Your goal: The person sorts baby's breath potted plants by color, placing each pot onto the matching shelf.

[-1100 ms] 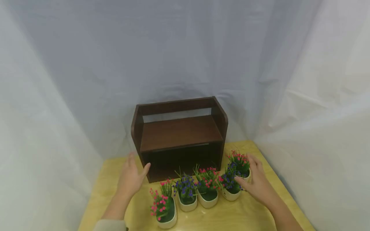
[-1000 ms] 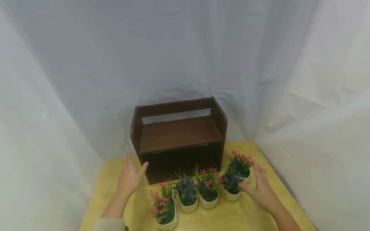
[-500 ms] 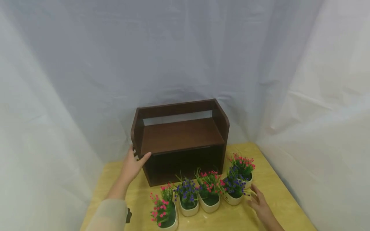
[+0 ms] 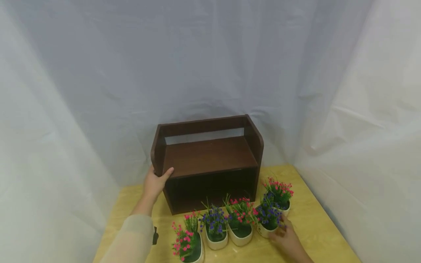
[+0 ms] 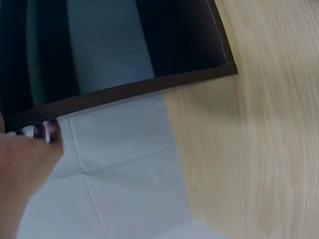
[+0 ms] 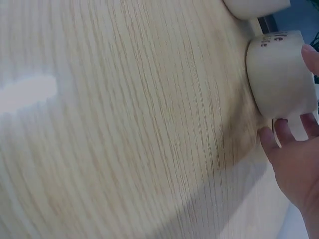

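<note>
Where it hovered a second ago, the left hand (image 4: 155,183) now grips the wooden shelf (image 4: 208,160) at its 9 o'clock panel, thumb forward. Right hand (image 4: 287,237) has dropped to 5 o'clock, fingers spread around the blue-flowered pot (image 4: 267,223); steadying precedes loading.

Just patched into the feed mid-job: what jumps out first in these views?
A dark brown wooden shelf stands at the back of the yellow table against white drapes, its upper board bare. The left hand grips its left side panel. In front runs a row of five cream pots of pink and purple flowers; the right hand touches the purple-flowered pot second from the right end.
</note>
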A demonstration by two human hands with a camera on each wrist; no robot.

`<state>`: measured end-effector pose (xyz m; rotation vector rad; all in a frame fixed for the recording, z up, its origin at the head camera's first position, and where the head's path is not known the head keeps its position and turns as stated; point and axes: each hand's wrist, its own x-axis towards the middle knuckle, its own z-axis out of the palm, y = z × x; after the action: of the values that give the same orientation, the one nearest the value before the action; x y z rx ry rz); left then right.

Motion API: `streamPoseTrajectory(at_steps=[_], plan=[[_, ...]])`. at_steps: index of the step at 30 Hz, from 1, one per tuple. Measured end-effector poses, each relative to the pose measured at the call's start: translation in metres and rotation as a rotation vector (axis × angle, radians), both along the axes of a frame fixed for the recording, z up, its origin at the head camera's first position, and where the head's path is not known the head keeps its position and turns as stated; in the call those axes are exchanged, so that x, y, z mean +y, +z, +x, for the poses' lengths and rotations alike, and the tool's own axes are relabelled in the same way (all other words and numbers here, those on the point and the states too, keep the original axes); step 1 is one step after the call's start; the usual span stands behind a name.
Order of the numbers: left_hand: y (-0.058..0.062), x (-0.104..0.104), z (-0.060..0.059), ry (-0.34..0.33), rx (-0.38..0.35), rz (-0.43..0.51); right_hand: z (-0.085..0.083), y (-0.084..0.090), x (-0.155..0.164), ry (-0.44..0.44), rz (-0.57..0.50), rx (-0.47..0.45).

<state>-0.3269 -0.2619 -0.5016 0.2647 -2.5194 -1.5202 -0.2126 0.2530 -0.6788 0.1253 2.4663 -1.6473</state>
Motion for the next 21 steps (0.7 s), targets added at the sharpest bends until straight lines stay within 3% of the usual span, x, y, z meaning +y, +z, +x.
streamPoseTrajectory(at_steps=[8, 16, 21], plan=[[-0.002, 0.000, 0.001, -0.033, -0.064, 0.108, 0.001, -0.004, -0.008, -0.045, 0.224, 0.139], [-0.002, 0.000, 0.001, -0.035, -0.070, 0.185, 0.001, -0.005, -0.016, -0.088, 0.126, 0.186], [-0.005, 0.000, 0.002, -0.021, -0.069, 0.235, 0.002, -0.004, -0.019, -0.102, 0.100, 0.131]])
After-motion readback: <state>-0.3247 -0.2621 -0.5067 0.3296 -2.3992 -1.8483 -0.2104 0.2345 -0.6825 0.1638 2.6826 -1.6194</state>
